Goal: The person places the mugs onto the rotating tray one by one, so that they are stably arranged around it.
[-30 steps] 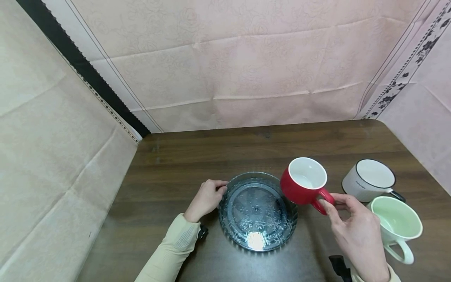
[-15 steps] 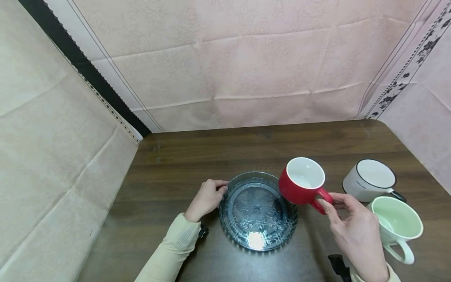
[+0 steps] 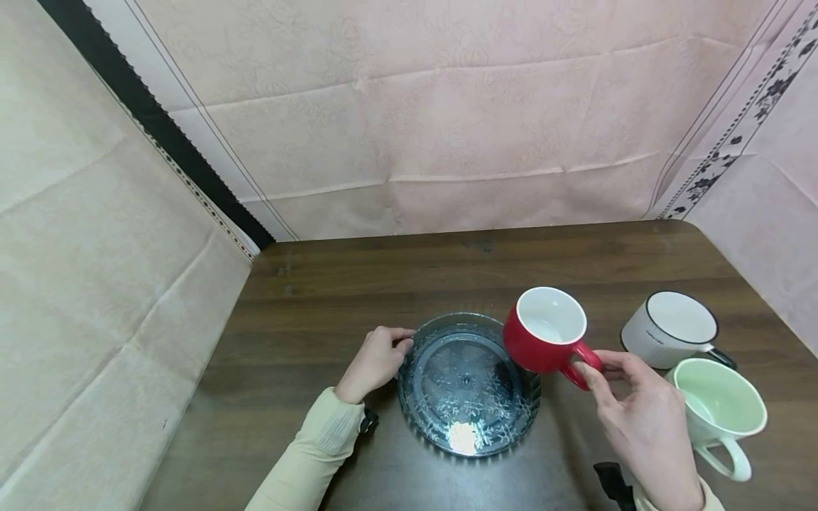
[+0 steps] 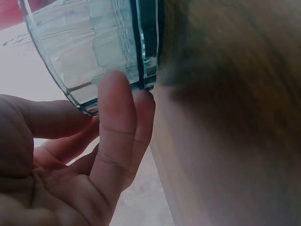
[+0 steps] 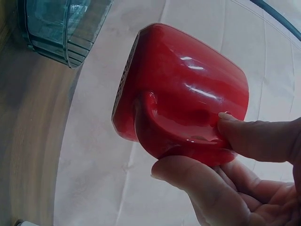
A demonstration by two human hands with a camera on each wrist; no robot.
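head view: for this step, the red mug [image 3: 538, 349] is best held level and clear of the glass bowl's [image 3: 461, 376] rim, with a firm pinch so it cannot swing. the left grip [image 3: 375, 363], its thumb and fingers pinching the bowl's left rim, should steady the bowl without tipping it. the right grip [image 3: 648, 422] pinches the mug's handle [image 3: 589, 356], so the mug's body lies to its left, lifted off the table [image 3: 319, 298] and overlapping the bowl's right edge. the green cup [image 3: 706, 419] sits just beside that grip, worth not nudging.
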